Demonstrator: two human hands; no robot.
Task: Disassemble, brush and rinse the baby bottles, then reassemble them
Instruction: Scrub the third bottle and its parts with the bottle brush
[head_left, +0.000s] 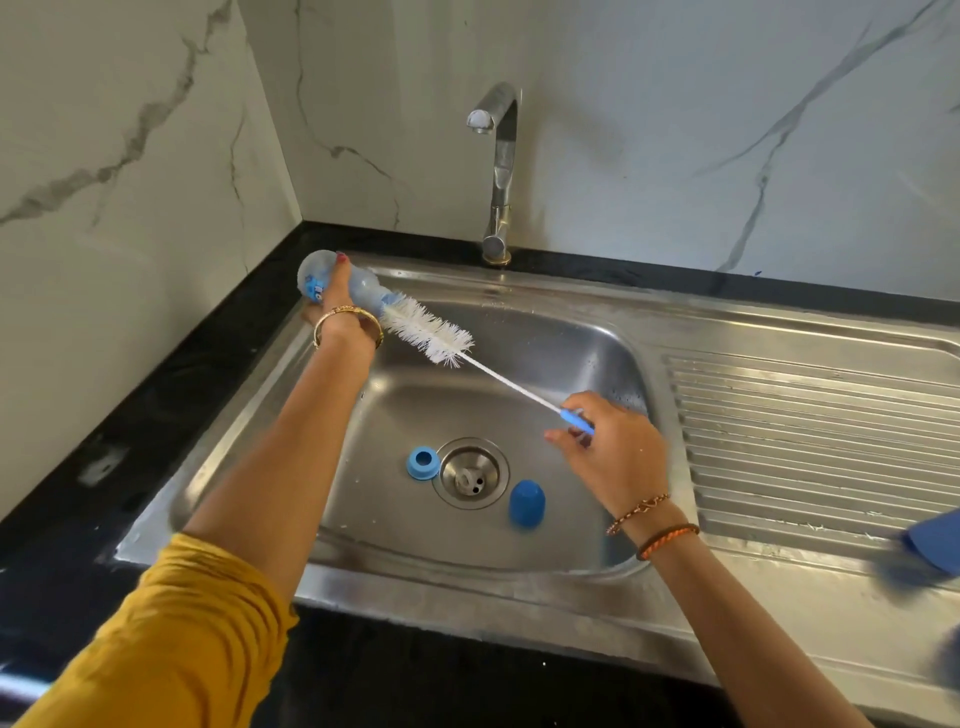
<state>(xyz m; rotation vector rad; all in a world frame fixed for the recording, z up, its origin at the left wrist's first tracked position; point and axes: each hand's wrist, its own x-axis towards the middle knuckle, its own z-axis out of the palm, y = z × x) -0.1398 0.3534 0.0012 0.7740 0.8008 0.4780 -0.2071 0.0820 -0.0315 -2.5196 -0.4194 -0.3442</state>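
My left hand (337, 306) grips a translucent blue baby bottle (322, 275) held on its side over the sink's far left corner, its mouth pointing right. A white bottle brush (428, 332) has its bristle tip at the bottle's mouth, most of the bristles outside. My right hand (608, 447) pinches the brush's blue handle (576, 418) over the basin. On the basin floor lie a blue collar ring (423, 462) left of the drain and a blue cap (526, 503) to its right.
The steel sink (519, 322) sits in a black counter (78, 441), with a ribbed drainboard (805, 426) on the right. A chrome tap (498, 171) stands behind the basin, not running. A blurred blue object (930, 545) lies at the right edge. Marble walls enclose the corner.
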